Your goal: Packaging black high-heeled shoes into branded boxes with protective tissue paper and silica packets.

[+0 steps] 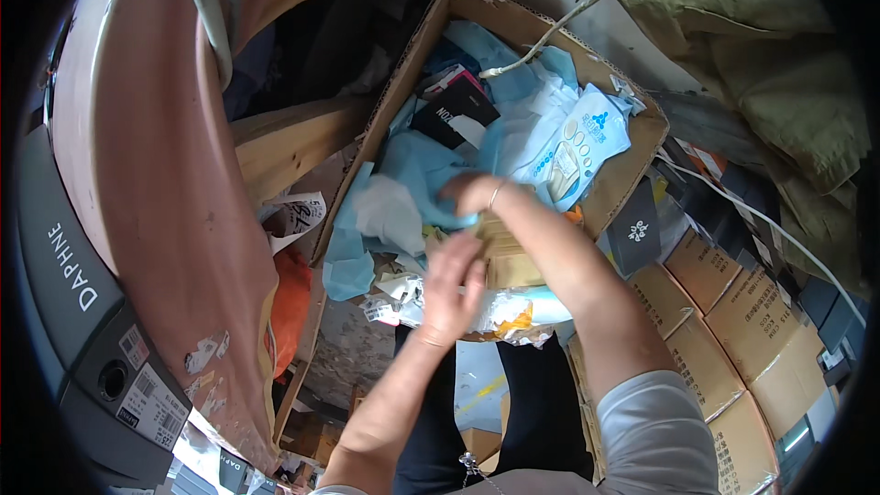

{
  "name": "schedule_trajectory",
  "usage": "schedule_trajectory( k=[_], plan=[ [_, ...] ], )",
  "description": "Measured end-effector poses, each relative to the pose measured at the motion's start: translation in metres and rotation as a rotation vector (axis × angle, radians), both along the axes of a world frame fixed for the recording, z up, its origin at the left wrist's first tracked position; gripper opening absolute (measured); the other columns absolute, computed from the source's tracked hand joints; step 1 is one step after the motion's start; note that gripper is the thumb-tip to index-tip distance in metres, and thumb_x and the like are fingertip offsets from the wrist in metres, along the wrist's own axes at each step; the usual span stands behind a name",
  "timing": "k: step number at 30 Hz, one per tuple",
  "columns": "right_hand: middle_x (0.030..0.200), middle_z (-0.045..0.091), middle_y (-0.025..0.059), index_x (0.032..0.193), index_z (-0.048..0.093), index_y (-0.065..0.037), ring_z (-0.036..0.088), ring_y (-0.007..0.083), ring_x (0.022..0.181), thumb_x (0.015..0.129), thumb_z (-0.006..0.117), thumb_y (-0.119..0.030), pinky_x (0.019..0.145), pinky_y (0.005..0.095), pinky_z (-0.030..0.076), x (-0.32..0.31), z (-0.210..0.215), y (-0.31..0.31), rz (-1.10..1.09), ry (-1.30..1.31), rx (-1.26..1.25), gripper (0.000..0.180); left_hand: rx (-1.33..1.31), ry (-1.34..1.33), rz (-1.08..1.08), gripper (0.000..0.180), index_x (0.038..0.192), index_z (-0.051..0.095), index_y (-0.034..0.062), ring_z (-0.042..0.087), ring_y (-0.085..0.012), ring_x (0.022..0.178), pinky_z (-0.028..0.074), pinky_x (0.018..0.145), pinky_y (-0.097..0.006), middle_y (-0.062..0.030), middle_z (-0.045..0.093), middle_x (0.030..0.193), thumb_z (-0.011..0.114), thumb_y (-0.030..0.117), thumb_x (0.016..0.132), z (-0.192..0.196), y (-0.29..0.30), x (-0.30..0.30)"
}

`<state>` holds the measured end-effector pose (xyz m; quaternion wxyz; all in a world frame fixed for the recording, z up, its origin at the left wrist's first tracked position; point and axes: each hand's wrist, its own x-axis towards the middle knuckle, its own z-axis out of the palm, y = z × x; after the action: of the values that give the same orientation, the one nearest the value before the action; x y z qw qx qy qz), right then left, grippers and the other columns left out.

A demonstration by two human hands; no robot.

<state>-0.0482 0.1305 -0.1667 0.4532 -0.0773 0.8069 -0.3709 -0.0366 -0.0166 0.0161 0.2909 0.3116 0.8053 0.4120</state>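
Observation:
A large cardboard box (362, 142) stands before me, filled with crumpled light-blue tissue paper (412, 170) and other loose packaging. My right hand (477, 192), with a thin bracelet at its wrist, reaches into the box over the blue paper. Its fingers bend downward and are partly hidden, so I cannot see whether they grip anything. My left hand (449, 289) is lower and nearer to me, slightly blurred, its thumb apart from the fingers. It is beside a brown cardboard piece (515, 269) and above clear plastic packaging (500, 310); no held thing shows in it.
In the box lie a black carton (456, 116) and a white-and-blue printed bag (583, 142). A white cable (559, 26) hangs over it. Stacked brown cartons (701, 348) stand at right. A pink sheet (151, 174) and a dark shoebox (69, 266) are at left.

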Motion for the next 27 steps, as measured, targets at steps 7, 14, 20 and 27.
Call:
schedule_trajectory(
  k=[7,14,20,27],
  plan=[
    [0.096,0.069,0.012,0.1,0.07,-0.01,0.065,0.031,0.092,0.075,0.057,-0.014,0.076,0.0389,0.051,0.024,0.085,-0.01,0.023,0.02,0.01,0.028,-0.729,-0.239,-0.154,0.045,0.131,0.049,0.0039,0.038,-0.0391,0.13,0.031,0.106,-0.045,-0.0236,0.038,0.142,0.041,0.033,0.097,-0.094,-0.005,-0.064],
    [0.094,0.066,0.02,0.101,0.067,-0.005,0.063,0.037,0.09,0.078,0.061,-0.02,0.081,0.0397,0.051,0.004,0.02,0.054,-0.828,0.499,0.161,0.028,-0.719,-0.442,-0.547,0.042,0.119,0.059,0.0075,0.055,-0.0384,0.11,0.041,0.098,-0.046,-0.0223,0.059,0.116,0.036,0.034,0.096,-0.114,-0.006,-0.018],
    [0.107,0.064,0.0215,0.112,0.062,-0.007,0.06,0.0399,0.103,0.072,0.073,-0.042,0.089,0.0428,0.048,-0.022,-0.04,0.09,-1.045,0.243,0.298,0.055,-0.79,-0.348,-0.604,0.043,0.117,0.057,0.0077,0.058,-0.0396,0.105,0.043,0.094,-0.05,-0.0194,0.061,0.114,0.03,0.036,0.098,-0.096,0.016,-0.01],
    [0.082,0.067,0.021,0.08,0.069,-0.002,0.066,0.0364,0.081,0.079,0.06,-0.021,0.074,0.0434,0.051,0.003,0.019,-0.009,-0.169,0.117,0.039,0.021,-0.722,-0.182,-0.356,0.031,0.111,0.057,0.0069,0.061,-0.0404,0.092,0.049,0.08,-0.047,-0.0217,0.063,0.101,0.058,0.028,0.088,-0.045,0.009,-0.041]
  ],
)
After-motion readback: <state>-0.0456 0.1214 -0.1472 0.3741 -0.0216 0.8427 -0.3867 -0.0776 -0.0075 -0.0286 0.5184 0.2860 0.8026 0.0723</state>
